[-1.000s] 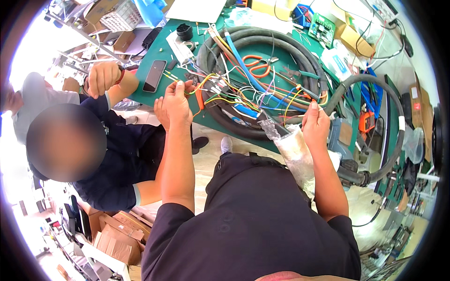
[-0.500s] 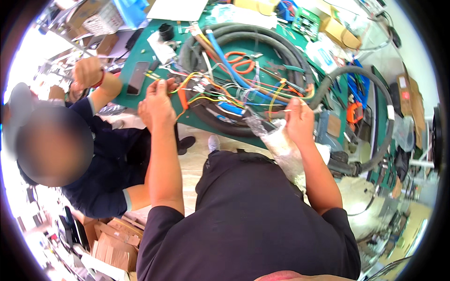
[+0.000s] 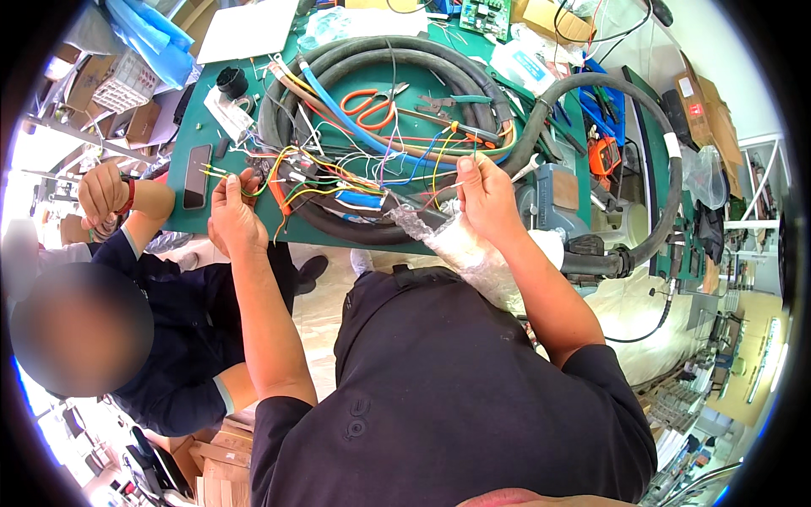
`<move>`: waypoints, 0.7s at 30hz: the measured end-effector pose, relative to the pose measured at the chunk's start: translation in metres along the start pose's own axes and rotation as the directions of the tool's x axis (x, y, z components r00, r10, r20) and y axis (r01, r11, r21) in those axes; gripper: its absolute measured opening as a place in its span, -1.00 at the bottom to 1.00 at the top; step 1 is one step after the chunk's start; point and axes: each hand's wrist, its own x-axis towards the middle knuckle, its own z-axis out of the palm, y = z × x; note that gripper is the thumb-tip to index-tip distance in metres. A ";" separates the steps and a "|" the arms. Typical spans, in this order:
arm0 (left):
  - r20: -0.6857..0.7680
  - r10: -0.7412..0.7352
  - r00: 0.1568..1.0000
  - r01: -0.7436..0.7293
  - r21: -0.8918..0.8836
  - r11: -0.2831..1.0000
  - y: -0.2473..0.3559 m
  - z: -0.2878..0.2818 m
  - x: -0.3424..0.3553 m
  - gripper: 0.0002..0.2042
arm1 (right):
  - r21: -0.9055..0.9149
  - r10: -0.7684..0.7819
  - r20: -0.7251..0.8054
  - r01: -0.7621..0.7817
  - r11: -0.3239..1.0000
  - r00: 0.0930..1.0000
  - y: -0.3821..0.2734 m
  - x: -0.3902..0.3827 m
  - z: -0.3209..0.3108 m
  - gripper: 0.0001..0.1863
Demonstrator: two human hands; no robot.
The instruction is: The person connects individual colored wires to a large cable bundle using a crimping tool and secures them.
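My left hand [image 3: 234, 214] pinches the ends of thin green and yellow wires [image 3: 297, 179] at the near left edge of a green bench mat [image 3: 199, 118]. My right hand [image 3: 487, 200] pinches another thin wire from the same tangle of coloured wires spilling out of a thick black coiled hose [image 3: 355, 68]. A clear plastic wrap [image 3: 466, 249] around the hose end lies under my right wrist. A blue tag [image 3: 358, 199] sits among the wires between my hands.
Orange-handled scissors [image 3: 369, 103] and pliers [image 3: 443, 105] lie inside the coil. A black phone [image 3: 196, 175] rests at the mat's left edge. A second person in dark blue sits at my left, one hand [image 3: 103, 193] raised. A grey box [image 3: 553, 194] and an orange meter [image 3: 605, 155] stand right.
The view has shifted slightly. My left hand has drawn back toward the mat's near edge with its wires. My right hand has risen to pinch a wire in the tangle.
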 end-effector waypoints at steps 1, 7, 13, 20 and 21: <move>0.003 -0.019 1.000 0.019 -0.010 1.000 -0.001 0.000 -0.001 -0.87 | -0.006 -0.004 -0.011 0.004 1.000 1.000 0.000 0.000 0.001 -0.57; 0.011 -0.045 0.999 0.045 -0.015 0.999 0.000 0.003 -0.001 -0.87 | 0.186 -0.002 -0.012 0.004 0.982 1.000 0.005 -0.001 -0.001 -0.76; 0.002 -0.035 0.999 0.035 -0.033 0.999 0.001 0.004 -0.002 -0.88 | 0.141 0.014 0.008 -0.015 0.990 1.000 0.000 -0.002 0.000 -0.75; 0.020 -0.031 0.999 0.031 -0.024 0.999 0.012 0.016 -0.015 -0.88 | 0.116 0.021 0.005 -0.021 0.993 1.000 -0.003 -0.003 0.004 -0.73; 0.056 -0.007 0.998 0.007 0.007 1.000 0.011 0.016 -0.015 -0.88 | 0.121 0.023 0.012 -0.024 0.992 1.000 -0.004 -0.003 0.004 -0.74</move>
